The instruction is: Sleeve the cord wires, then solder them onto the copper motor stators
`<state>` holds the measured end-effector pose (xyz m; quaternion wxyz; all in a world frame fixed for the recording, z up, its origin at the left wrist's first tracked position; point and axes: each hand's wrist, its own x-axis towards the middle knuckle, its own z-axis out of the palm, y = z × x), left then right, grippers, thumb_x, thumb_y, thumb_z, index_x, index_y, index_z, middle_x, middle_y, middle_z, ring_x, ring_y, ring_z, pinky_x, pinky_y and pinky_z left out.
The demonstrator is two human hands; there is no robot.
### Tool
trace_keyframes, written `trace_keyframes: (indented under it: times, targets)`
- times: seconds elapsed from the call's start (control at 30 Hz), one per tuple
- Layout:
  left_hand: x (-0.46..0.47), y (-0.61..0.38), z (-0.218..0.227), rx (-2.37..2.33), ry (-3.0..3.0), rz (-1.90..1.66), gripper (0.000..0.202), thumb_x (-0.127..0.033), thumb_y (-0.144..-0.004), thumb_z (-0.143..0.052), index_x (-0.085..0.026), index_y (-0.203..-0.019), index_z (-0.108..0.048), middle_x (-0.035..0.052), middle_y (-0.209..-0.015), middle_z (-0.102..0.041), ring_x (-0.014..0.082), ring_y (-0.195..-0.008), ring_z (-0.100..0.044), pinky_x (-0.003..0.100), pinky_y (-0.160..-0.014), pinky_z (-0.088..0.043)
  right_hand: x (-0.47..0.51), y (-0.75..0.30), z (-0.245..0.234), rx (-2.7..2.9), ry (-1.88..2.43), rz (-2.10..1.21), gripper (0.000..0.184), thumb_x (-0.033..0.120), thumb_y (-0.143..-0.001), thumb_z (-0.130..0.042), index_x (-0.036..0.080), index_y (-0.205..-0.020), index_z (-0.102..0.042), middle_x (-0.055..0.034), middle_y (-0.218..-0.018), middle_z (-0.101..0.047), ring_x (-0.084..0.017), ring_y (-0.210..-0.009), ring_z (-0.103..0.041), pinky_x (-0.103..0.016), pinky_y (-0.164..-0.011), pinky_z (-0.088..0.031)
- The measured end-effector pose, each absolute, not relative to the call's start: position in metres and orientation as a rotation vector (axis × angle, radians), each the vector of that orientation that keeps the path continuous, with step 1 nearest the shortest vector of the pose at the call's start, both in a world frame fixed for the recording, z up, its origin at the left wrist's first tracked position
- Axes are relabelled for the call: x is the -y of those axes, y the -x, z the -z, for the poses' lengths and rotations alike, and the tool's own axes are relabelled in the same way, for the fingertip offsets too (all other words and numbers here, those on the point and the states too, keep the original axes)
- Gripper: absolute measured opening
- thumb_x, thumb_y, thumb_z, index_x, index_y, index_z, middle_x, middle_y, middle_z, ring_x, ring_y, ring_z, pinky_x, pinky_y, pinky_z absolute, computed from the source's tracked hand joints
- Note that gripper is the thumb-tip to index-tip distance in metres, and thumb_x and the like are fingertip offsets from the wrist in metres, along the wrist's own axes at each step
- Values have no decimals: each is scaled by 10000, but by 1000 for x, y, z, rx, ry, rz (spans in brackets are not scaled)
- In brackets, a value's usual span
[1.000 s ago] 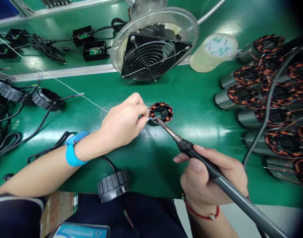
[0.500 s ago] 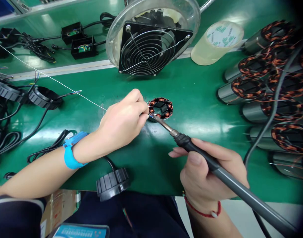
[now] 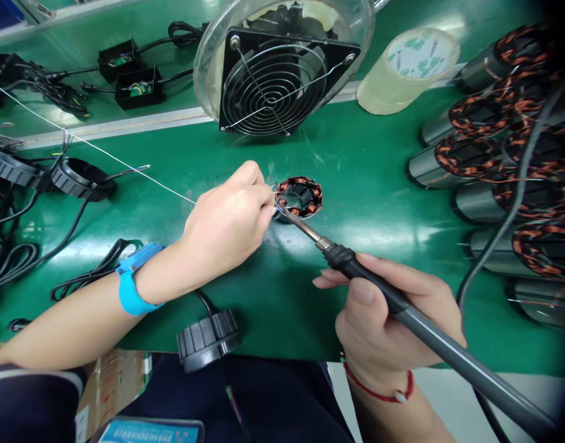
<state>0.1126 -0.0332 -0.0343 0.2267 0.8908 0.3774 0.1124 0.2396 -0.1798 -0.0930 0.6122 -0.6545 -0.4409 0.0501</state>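
Note:
My right hand (image 3: 397, 314) grips a soldering iron (image 3: 388, 289) like a pen. Its tip meets the near left rim of a motor stator (image 3: 301, 195) wound with copper wire, standing on the green bench. Beside that rim, my left hand (image 3: 231, 224) is pinched closed on a thin solder wire (image 3: 125, 164), which runs in from the upper left. A bit of blue shows at the fingertips by the iron's tip; the exact contact there is too small to make out.
A fan with a wire guard (image 3: 269, 98) stands behind the stator, a roll of clear tape (image 3: 388, 80) right of it. Several wound stators (image 3: 476, 160) line the right, crossed by a grey cable (image 3: 517, 197). Black caps with cables (image 3: 208, 341) lie near and left.
Faint wisps of smoke now show above the stator's left side. The view has shifted slightly; both hands and the iron stay nearly in place, with the tip at the rim.

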Motion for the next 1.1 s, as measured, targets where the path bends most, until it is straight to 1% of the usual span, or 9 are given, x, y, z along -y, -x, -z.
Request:
trace_keyframes:
  times: [0.2,0.37,0.47,0.63,0.87,1.1]
  targets:
    - [31,-113,34,-1043,-2424,-297,194,-152,-862,-507,-167,-695,-606,64,-859,-559,224,-873,-591,367,-726,-493,178,-240,96,1057,1482,-83,184,302,-856,-659,167,-982,-662,-26,-729,-712,-178,-521,-697,-254,-385,-545]
    - [30,-112,34,-1024,-2410,-319,192,-169,-870,-518,-171,-695,-597,63,-858,-555,239,-916,-592,362,-728,-500,177,-240,97,1073,1461,-49,187,304,-853,-668,176,-989,-666,-23,-737,-713,-170,-530,-698,-244,-389,-539]
    - [30,-112,34,-1025,-2441,-304,202,-169,-878,-506,-169,-694,-590,64,-869,-563,228,-887,-594,359,-720,-504,178,-240,97,1065,1492,-33,191,315,-866,-650,174,-993,-664,-29,-730,-711,-180,-540,-702,-257,-402,-547]
    - [29,-112,34,-1021,-2464,-296,199,-171,-880,-509,-169,-699,-591,58,-864,-571,214,-859,-599,345,-712,-508,178,-241,98,1085,1465,10,196,321,-870,-647,164,-986,-666,-26,-721,-705,-163,-520,-694,-232,-389,-530]
    - [31,-114,29,-1065,-2477,-223,189,-147,-872,-500,-161,-718,-609,52,-883,-590,193,-855,-604,323,-735,-516,180,-241,95,1105,1465,-73,196,213,-847,-667,138,-1029,-661,-27,-774,-714,-162,-563,-709,-228,-443,-563]
    - [31,-116,28,-1102,-2466,-207,192,-140,-868,-507,-164,-705,-605,50,-878,-597,192,-847,-609,330,-754,-519,180,-240,96,1092,1440,-56,195,242,-848,-671,152,-1021,-670,-22,-755,-716,-159,-551,-703,-229,-421,-543]
